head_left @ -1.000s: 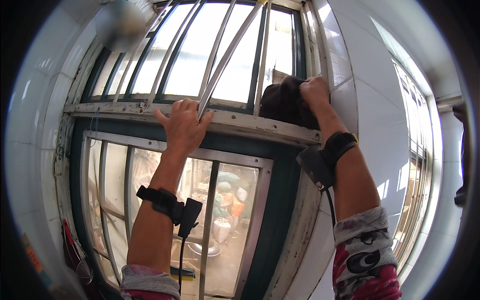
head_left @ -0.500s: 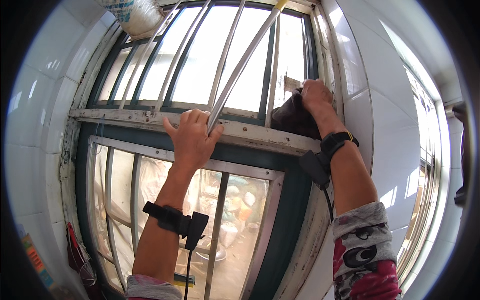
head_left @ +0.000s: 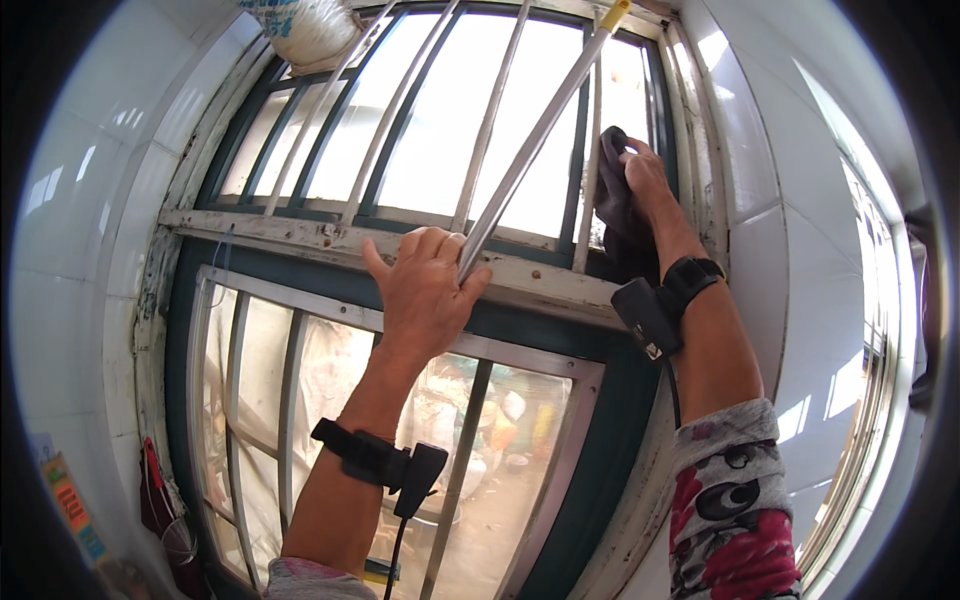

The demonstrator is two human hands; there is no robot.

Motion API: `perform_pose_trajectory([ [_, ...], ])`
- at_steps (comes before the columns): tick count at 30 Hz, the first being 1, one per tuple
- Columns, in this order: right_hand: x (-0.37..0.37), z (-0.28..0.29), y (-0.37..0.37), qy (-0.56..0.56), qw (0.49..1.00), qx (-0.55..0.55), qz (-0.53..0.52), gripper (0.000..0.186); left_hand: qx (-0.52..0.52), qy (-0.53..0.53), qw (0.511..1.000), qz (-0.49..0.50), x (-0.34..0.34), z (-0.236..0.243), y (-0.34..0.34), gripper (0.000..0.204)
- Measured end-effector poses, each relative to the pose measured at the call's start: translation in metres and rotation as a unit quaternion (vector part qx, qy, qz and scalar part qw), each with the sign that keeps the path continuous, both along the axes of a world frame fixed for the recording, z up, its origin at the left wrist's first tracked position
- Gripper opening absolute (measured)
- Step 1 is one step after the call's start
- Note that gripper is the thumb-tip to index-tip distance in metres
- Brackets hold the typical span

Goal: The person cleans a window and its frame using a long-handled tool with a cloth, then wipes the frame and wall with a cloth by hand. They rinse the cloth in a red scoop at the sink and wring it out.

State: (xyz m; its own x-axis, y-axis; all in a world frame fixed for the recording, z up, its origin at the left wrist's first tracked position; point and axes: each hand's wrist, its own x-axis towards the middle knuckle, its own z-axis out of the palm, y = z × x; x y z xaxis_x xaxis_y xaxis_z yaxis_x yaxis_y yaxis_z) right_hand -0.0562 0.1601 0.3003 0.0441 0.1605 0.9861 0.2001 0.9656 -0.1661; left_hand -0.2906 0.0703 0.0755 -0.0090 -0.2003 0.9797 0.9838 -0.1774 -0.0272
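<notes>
A person's right hand (head_left: 652, 185) clutches a dark cloth (head_left: 617, 205) beside the rightmost bar (head_left: 585, 220), which could snag its hanging folds, while the left hand (head_left: 425, 290), at the ledge (head_left: 558, 282), straddles a pole (head_left: 540, 133) that might slide if held loosely, its grip impossible to tell.

This looks like a home, an old and well-used one, though which room it is cannot be told. Glossy white tiles (head_left: 70, 215) cover the walls, and the window (head_left: 440, 150) has bars (head_left: 497, 102) across it, above a ledge (head_left: 545, 279) of scuffed, flaking white paint. A stuffed sack (head_left: 315, 42) hangs high in the left corner, and a dark red bag (head_left: 163, 500) hangs low on the left wall — household storage. Through the lower glass shows a sunlit, cluttered area with bundles (head_left: 513, 405) lying about.
</notes>
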Motion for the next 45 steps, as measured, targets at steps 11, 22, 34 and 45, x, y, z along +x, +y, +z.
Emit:
perform_pose_trajectory([
  [11, 0.007, -0.021, -0.014, -0.426, 0.825, 0.006, -0.371, 0.077, -0.008, 0.017, 1.000, 0.014, -0.003, 0.000, 0.000, 0.035],
  [22, 0.004, -0.061, -0.060, -0.556, 0.702, -0.095, -0.434, 0.045, -0.022, 0.010, 1.000, 0.006, -0.002, 0.003, -0.006, 0.037],
  [34, 0.015, -0.002, -0.016, -0.235, 0.875, 0.120, -0.405, 0.045, -0.003, 0.031, 0.999, -0.008, -0.006, 0.000, -0.003, 0.036],
  [45, 0.029, -0.039, -0.042, -0.527, 0.726, -0.020, -0.441, 0.046, -0.010, 0.040, 0.999, -0.021, -0.007, 0.001, -0.004, 0.036],
])
